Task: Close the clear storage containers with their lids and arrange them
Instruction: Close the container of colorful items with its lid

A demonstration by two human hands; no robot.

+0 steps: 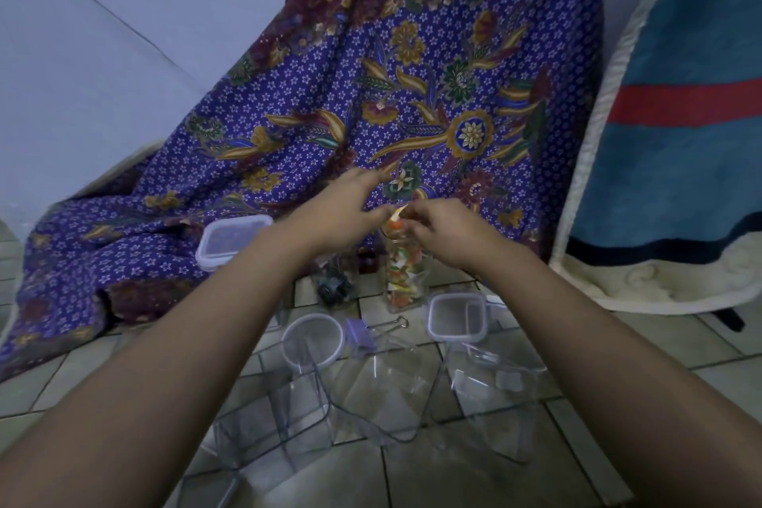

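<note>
Our right hand (449, 231) pinching a yellow piece (398, 214) over the centre tall container (402, 280), left hand (346, 214) loose-fingered, we should tuck it fully inside before lidding.

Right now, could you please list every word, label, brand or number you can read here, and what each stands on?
None can be read.
Patterned cloth: flowers only, no writing.
Blue blanket: a red stripe, no writing.
Clear containers, lids and filled jar: no label shows.
Pale patch on one container: too blurred to read.
</note>
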